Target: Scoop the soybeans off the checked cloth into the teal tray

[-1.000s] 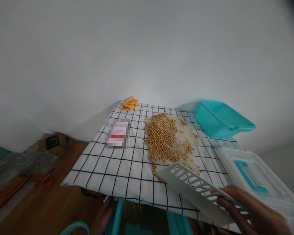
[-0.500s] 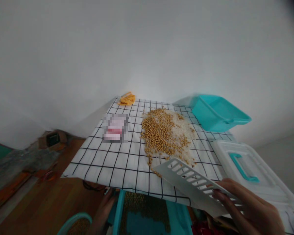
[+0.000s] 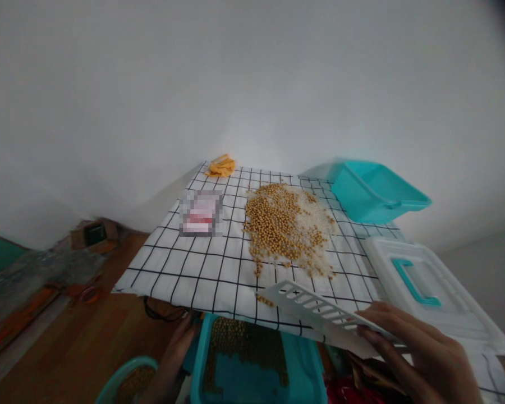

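Right hand (image 3: 423,349) at four o'clock holds a white slotted plastic panel (image 3: 311,315), whose hasty push may spill round tan beans (image 3: 273,219); left hand (image 3: 180,350) I cannot tell.

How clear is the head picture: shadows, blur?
Head view: dim light, a soft shadow on the wall left of the upper teal bin; head view: an item on the cloth is pixelated beyond reading; head view: upper right corner dark, left hand dim and soft-edged.
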The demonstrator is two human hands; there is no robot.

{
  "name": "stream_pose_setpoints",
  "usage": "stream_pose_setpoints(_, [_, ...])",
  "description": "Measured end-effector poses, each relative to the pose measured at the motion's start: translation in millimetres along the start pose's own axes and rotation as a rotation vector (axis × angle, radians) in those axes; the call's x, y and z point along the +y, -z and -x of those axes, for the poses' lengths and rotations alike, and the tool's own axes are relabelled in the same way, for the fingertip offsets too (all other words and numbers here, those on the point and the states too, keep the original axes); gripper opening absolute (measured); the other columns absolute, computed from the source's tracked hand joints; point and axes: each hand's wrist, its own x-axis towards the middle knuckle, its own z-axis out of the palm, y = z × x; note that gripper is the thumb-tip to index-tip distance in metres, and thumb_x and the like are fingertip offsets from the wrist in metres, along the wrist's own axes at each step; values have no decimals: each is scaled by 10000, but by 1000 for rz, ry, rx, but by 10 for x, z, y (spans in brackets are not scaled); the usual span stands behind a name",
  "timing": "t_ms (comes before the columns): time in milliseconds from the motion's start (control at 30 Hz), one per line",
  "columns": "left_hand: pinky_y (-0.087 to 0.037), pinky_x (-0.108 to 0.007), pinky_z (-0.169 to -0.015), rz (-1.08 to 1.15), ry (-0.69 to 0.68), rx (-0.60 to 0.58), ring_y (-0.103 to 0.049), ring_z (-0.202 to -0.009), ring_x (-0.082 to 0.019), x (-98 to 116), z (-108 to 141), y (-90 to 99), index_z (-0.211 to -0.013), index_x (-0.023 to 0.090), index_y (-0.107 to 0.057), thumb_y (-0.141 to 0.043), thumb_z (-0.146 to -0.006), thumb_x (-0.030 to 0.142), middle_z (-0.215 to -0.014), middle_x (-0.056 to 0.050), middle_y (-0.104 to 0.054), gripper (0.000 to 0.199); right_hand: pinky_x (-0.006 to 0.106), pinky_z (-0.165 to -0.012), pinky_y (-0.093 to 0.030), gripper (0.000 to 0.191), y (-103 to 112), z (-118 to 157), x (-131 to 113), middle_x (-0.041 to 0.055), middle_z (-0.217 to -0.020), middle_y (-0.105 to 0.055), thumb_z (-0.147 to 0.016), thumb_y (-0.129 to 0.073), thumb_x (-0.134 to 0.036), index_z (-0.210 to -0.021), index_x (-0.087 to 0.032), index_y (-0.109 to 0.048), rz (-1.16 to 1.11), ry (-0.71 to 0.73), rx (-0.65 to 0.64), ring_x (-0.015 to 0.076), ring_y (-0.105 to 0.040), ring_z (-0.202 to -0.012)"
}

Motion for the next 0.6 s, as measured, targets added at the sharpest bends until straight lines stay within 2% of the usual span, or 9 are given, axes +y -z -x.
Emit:
stream_pose_setpoints(133, [-436, -481, -1249, 135, 26, -62, -526, -1493, -361, -284, -26, 110, -1208, 324, -829, -825, -828, 194, -1597, -27, -573, 402, 219, -620, -616, 236, 59, 71, -54, 40, -818, -791, -1075, -554, -334, -1069, -307, -788, -61, 33, -88, 197, -791, -697])
stream_pose_setpoints(233, [-488, -563, -1205, 289, 191, -47, -697, -1328, -356, -324, -67, 105, -1252, 354, -804, -732, -962, 392, -1444, -41, -730, 302, 241, -630, -622, 243, 71, 131, -23, 43, -840, -811, -1068, -574, -379, -1034, -312, -805, -62, -6, -19, 213, -799, -725])
stream_pose_setpoints(267, [-456, -603, -1218, 297, 213, -21, -692, -1332, -372, -342, -82, 105, -1225, 367, -816, -737, -947, 474, -1378, -43, -777, 308, 246, -631, -621, 231, 64, 133, 7, 43, -856, -816, -1060, -590, -384, -1015, -308, -804, -48, -52, 37, 215, -797, -724])
stream_pose_setpoints(333, [-332, -648, -1275, 220, 139, 36, -576, -1445, -441, -429, -106, 121, -1092, 368, -870, -928, -723, 524, -1337, -76, -801, 405, 245, -589, -602, 206, 31, 91, 87, 37, -854, -814, -1038, -633, -404, -977, -295, -797, -10, -190, 172, 208, -776, -683])
stream_pose_setpoints(367, [-269, -648, -1300, 140, 44, 48, -492, -1503, -485, -501, -114, 132, -1021, 346, -894, -1017, -570, 461, -1380, -115, -774, 482, 245, -554, -582, 200, 5, 42, 133, 30, -836, -808, -1020, -659, -425, -959, -289, -792, 9, -272, 240, 204, -760, -654])
stream_pose_setpoints(400, [-277, -662, -1296, 61, -64, 53, -463, -1516, -521, -586, -120, 140, -1024, 326, -900, -1031, -522, 420, -1440, -153, -732, 527, 251, -502, -550, 231, -27, -26, 178, 31, -806, -799, -1012, -660, -455, -938, -278, -788, 14, -359, 289, 203, -734, -617])
stream_pose_setpoints(500, [-466, -716, -1167, -128, -362, 81, -603, -1409, -525, -830, -126, 115, -1246, 344, -831, -803, -778, 584, -1502, -186, -689, 527, 284, -499, -498, 310, -138, -329, 294, 23, -702, -756, -946, -694, -544, -846, -257, -752, -10, -514, 437, 201, -671, -568])
stream_pose_setpoints(533, [-492, -707, -1149, -139, -376, 97, -666, -1349, -501, -874, -123, 88, -1312, 345, -796, -716, -846, 618, -1479, -180, -713, 546, 294, -526, -486, 313, -173, -445, 326, 22, -688, -743, -926, -704, -546, -837, -249, -742, -23, -547, 472, 197, -654, -571])
stream_pose_setpoints(600, [-529, -678, -1131, -119, -287, 154, -752, -1236, -459, -869, -104, 26, -1372, 321, -759, -600, -938, 620, -1388, -162, -782, 551, 299, -534, -452, 311, -231, -667, 385, 11, -642, -705, -915, -688, -535, -829, -240, -735, -37, -546, 485, 178, -598, -538])
